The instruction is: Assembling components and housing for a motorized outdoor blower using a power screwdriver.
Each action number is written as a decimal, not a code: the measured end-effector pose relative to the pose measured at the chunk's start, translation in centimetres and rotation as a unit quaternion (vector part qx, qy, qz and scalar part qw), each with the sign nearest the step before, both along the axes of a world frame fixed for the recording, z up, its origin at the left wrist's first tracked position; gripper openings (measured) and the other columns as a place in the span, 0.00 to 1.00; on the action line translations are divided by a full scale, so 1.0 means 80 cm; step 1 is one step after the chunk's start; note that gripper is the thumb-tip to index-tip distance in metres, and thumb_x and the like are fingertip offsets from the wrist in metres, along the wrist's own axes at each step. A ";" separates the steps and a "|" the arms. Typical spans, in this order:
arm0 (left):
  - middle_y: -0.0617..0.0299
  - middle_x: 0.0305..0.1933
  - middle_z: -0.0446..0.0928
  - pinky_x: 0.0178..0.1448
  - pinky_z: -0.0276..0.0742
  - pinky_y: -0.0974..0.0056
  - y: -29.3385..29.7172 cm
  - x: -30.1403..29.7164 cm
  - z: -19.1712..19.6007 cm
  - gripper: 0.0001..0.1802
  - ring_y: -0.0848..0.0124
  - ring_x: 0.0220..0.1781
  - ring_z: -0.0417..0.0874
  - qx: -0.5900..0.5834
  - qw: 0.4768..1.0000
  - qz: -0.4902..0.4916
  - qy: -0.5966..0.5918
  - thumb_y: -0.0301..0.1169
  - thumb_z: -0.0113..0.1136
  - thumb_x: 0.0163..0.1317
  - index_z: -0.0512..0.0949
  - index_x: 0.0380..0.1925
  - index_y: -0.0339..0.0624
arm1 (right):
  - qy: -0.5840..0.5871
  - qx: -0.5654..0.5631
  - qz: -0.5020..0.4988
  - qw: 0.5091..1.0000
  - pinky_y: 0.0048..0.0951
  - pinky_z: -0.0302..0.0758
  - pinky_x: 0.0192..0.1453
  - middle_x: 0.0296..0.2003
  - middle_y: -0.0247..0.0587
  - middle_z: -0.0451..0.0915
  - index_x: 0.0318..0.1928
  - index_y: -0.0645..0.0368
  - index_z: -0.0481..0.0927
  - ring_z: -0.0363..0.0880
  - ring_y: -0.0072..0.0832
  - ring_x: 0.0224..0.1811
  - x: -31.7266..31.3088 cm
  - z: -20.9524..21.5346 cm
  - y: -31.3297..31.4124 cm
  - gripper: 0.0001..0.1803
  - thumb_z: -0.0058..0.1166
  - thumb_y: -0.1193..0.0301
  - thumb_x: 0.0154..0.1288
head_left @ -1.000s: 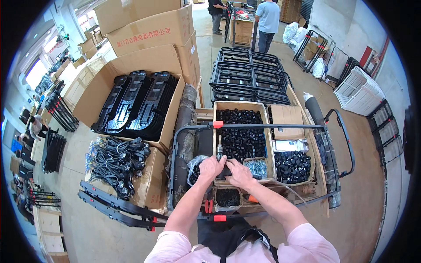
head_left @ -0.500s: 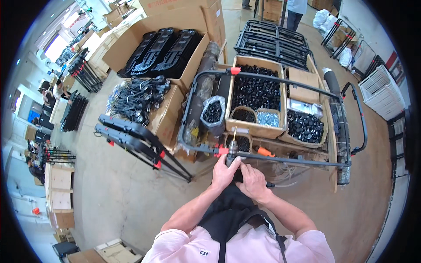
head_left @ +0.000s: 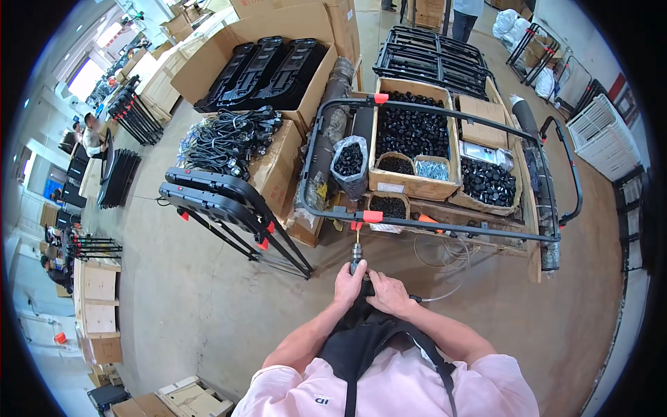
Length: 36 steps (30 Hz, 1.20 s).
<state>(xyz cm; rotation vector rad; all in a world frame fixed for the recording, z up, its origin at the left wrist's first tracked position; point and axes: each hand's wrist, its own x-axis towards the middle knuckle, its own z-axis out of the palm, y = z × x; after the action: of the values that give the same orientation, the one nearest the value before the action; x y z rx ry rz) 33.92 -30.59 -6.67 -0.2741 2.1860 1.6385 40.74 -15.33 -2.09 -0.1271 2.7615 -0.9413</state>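
Note:
Both my hands are closed around a drill with a metal chuck and a thin bit. My left hand wraps its left side, while my right hand grips its body from the right. The drill points away from me. Its bit tip is at the near side of a red bracket on a black tubular frame; I cannot tell whether it touches. A hose runs off to the right of my right hand. My hands hide most of the drill's body.
Under the frame, a wooden box holds black caps, screws and small parts. Beside it are a bag of black parts and an orange-handled tool. Folded black legs stand at left, near bundled cables. People work far left.
The drill and my hands have drawn back toward me. The bit, which overlapped the frame's near rail and pointed beyond it, now ends at the red bracket's near side.

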 end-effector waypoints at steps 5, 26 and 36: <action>0.62 0.32 0.81 0.45 0.77 0.59 -0.006 -0.027 0.007 0.26 0.71 0.36 0.79 -0.018 0.999 -0.028 0.009 0.53 0.64 0.74 0.82 0.37 0.37 | 0.012 -0.003 -0.023 1.000 0.53 0.83 0.56 0.49 0.60 0.84 0.66 0.66 0.69 0.86 0.57 0.52 -0.019 0.009 -0.011 0.42 0.74 0.59 0.56; 0.54 0.35 0.84 0.48 0.78 0.55 -0.010 -0.061 0.007 0.29 0.63 0.40 0.84 -0.052 0.996 -0.079 -0.002 0.57 0.64 0.72 0.81 0.38 0.36 | -0.020 -0.011 -0.055 0.998 0.52 0.82 0.60 0.54 0.68 0.84 0.71 0.68 0.63 0.86 0.59 0.55 -0.040 0.007 -0.018 0.48 0.72 0.61 0.55; 0.55 0.37 0.85 0.49 0.79 0.57 -0.001 -0.071 0.016 0.30 0.65 0.41 0.84 -0.069 0.994 -0.083 -0.010 0.58 0.64 0.71 0.82 0.41 0.36 | -0.007 -0.005 -0.067 0.998 0.54 0.83 0.58 0.51 0.68 0.84 0.70 0.68 0.64 0.86 0.60 0.53 -0.048 0.005 -0.012 0.48 0.74 0.62 0.54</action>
<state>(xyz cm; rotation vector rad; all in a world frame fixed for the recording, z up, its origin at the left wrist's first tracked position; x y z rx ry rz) 28.25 -30.67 -5.41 -0.1407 2.2444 1.3938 36.90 -16.30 -1.70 0.0641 2.7809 -0.9835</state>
